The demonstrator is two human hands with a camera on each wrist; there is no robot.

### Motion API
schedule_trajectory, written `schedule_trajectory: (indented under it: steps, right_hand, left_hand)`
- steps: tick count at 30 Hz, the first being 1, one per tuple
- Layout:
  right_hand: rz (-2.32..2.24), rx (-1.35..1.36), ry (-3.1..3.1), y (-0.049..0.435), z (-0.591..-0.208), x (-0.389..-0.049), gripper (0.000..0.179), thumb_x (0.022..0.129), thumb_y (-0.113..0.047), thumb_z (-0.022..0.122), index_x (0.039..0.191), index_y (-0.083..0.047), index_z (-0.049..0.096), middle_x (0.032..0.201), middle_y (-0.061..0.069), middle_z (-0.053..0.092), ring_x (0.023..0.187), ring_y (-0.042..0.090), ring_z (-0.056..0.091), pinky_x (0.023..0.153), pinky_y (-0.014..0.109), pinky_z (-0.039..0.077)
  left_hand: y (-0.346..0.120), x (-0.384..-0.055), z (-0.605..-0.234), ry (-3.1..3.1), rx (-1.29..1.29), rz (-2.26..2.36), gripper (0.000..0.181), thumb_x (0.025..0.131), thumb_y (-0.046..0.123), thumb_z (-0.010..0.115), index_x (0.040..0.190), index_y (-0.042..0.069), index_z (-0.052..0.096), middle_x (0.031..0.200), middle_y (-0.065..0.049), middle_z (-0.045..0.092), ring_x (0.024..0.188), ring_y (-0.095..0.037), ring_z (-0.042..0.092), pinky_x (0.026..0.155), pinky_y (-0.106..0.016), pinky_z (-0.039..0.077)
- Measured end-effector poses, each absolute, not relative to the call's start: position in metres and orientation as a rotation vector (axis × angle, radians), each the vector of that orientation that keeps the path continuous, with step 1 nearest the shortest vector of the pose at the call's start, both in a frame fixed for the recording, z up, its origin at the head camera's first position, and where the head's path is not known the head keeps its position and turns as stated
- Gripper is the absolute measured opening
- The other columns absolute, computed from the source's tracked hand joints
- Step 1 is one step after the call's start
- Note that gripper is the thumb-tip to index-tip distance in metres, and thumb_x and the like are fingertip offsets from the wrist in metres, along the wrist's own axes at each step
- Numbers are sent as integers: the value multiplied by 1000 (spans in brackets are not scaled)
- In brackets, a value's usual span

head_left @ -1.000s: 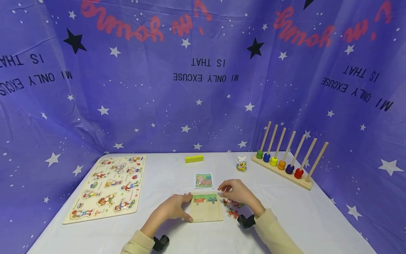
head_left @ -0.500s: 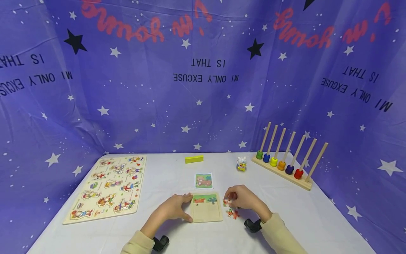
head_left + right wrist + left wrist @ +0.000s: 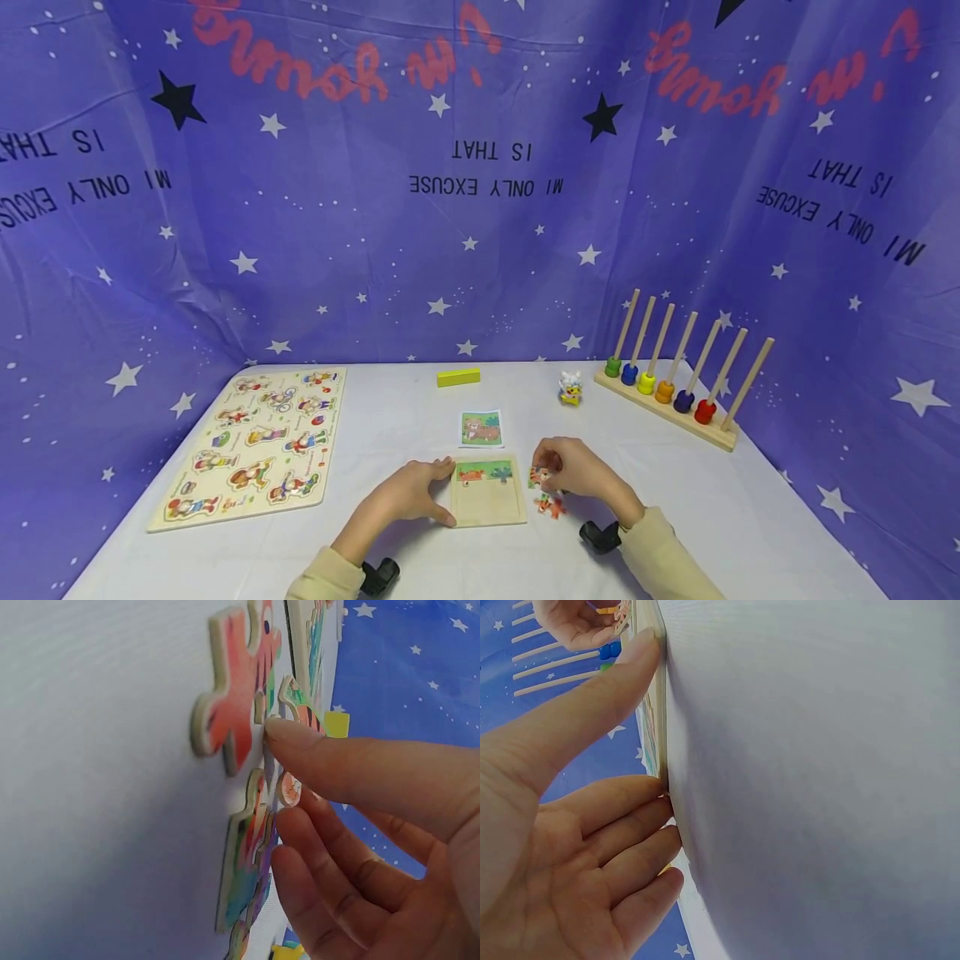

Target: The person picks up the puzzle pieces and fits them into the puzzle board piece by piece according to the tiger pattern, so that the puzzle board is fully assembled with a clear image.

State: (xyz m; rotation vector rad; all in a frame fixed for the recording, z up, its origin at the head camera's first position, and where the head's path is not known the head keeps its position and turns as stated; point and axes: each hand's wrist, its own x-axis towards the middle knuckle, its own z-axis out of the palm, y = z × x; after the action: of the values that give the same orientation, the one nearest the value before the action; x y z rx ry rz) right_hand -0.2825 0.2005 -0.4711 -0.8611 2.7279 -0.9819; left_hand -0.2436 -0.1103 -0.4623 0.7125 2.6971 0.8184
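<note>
A square wooden puzzle tray (image 3: 489,507) lies on the white table with a strip of green and orange pieces fitted along its far side. My left hand (image 3: 408,490) rests at its left edge, thumb by the near corner and straight fingers by the far one. Right of the tray, my right hand (image 3: 576,468) is down among loose jigsaw pieces. Between its thumb and index finger it pinches an orange-and-green jigsaw piece (image 3: 289,789), partly covered by the thumb. A red striped piece (image 3: 232,697) and several others lie beside the fingers.
A picture card (image 3: 482,429) of an animal lies beyond the tray. Further back are a yellow block (image 3: 458,377) and a small white figurine (image 3: 570,388). A large peg puzzle board (image 3: 255,450) lies left; a wooden rack with upright pegs (image 3: 663,404) stands right.
My right hand has moved from the tray's far right corner, rightward and nearer, to the loose pieces, where its fingers now pinch one. The left hand has stayed at the tray.
</note>
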Motion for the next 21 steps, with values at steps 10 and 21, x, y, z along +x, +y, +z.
schedule_trajectory:
  steps: [10,21]
  right_hand:
    - [-1101,-938,2696,200,-471,-283,17,81,4,72,92,-9,67,75,-1,61,63,6,51,53,21,45]
    - [-1173,-1056,2718,180,-466,-283,16,84,3,70,93,-10,69,81,-2,66,71,6,58,63,23,52]
  left_hand:
    - [-111,-244,-464,2697,719,823,89,63,33,87,135,-5,51,143,-20,46,131,-40,42,109,-54,31]
    - [-110,-243,-463,2702,701,828,89,63,32,87,135,-5,51,143,-19,46,132,-40,41,109,-55,30]
